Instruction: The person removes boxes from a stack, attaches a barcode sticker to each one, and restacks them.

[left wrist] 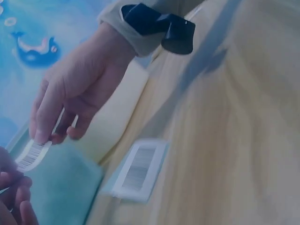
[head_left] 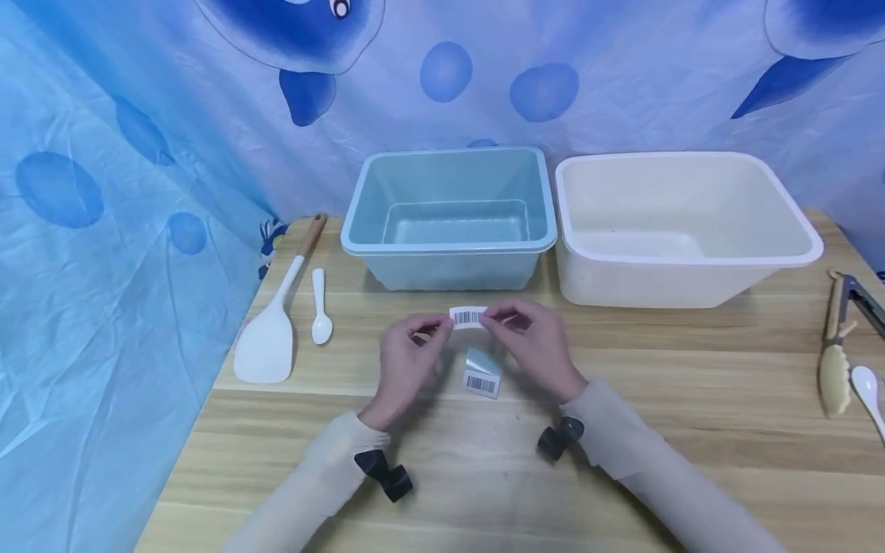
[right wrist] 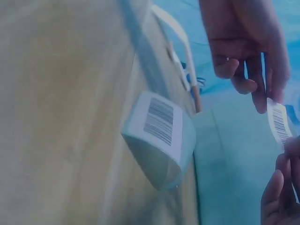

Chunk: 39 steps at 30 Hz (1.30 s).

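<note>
Right, closest in come two pale sleeves (head_left: 311, 484), reaching over the wooden table (head_left: 477, 499) from the near side, each wrist carrying a small black camera (head_left: 397, 484). Just past them, in the middle, sits a bent piece of backing (head_left: 480, 359) with a barcode sticker (head_left: 481, 384) on its near face; the right-wrist view shows it propped up like a little tent, probably because the fold keeps it from lying flat.

And straight beyond it, the main action! The left hand (head_left: 406, 359) pinches one end of a loose label (head_left: 468, 317), the right hand (head_left: 538, 342) pinches the other, the two apart with the strip spanning the gap. It's held by the ends, it seems, to keep the strip spread and its middle uncovered. What a neat little thing: white, short, narrow, rounded at the corners, black bars facing up, a slight bow along its length in the wrist views.

Out to the left lie a white spatula (head_left: 264, 346) and a small spoon (head_left: 321, 329); far right, tongs (head_left: 835, 376) beside a second spoon (head_left: 866, 385). Farther still, the blue tub (head_left: 449, 270) and the white tub (head_left: 643, 288) line up side by side, perhaps set back to leave working room, before a blue sea-print curtain (head_left: 387, 115).
</note>
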Each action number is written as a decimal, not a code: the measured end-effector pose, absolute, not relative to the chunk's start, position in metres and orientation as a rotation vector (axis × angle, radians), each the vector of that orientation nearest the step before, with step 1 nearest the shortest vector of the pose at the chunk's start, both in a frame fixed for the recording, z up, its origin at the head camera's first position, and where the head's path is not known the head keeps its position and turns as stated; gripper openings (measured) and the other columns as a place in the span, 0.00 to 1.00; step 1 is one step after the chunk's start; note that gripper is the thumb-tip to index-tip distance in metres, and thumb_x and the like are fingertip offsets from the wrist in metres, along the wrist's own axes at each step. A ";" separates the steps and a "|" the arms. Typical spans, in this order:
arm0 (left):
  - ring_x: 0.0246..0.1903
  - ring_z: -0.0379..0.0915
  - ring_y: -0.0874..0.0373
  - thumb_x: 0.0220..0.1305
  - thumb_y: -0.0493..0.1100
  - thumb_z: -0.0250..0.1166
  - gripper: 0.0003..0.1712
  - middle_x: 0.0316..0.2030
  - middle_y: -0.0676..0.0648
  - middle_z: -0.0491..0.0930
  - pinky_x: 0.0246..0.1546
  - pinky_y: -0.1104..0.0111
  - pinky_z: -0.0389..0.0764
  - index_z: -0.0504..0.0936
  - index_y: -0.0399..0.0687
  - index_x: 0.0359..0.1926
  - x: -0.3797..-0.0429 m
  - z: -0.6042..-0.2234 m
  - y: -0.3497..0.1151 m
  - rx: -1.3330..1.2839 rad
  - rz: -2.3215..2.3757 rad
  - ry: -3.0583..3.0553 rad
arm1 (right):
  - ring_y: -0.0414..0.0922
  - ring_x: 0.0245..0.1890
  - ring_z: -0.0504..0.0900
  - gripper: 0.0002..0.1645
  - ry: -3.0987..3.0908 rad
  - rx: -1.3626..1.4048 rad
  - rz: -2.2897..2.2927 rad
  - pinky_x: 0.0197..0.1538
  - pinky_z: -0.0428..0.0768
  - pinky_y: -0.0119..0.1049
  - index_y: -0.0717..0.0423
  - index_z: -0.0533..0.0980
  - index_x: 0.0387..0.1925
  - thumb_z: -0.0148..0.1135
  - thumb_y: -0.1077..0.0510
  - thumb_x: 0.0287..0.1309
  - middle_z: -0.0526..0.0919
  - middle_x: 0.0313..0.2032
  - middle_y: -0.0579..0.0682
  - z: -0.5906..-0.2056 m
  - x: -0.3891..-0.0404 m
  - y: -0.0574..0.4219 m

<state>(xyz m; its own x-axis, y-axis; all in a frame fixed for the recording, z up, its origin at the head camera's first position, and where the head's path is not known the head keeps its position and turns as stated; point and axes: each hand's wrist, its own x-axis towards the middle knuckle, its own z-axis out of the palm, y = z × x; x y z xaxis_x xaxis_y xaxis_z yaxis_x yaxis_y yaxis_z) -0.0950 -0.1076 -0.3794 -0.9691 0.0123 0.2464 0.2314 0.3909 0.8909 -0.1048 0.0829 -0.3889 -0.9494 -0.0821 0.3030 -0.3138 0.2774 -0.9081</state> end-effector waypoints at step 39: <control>0.34 0.84 0.47 0.57 0.29 0.61 0.30 0.51 0.40 0.81 0.22 0.66 0.83 0.73 0.40 0.63 -0.151 -0.385 -0.127 -0.292 -1.579 -2.671 | 0.45 0.38 0.85 0.33 -2.570 0.587 1.402 0.39 0.84 0.32 0.57 0.74 0.60 0.66 0.71 0.48 0.80 0.52 0.56 -0.393 -0.154 0.061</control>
<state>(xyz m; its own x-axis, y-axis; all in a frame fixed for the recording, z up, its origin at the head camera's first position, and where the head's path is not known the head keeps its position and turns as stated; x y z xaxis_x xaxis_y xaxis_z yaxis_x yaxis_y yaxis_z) -0.1506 -0.1267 -0.3849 -0.9821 0.1481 0.1161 0.1731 0.4690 0.8661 -0.1543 0.0609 -0.3930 -0.9111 -0.2633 0.3170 -0.4091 0.4848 -0.7731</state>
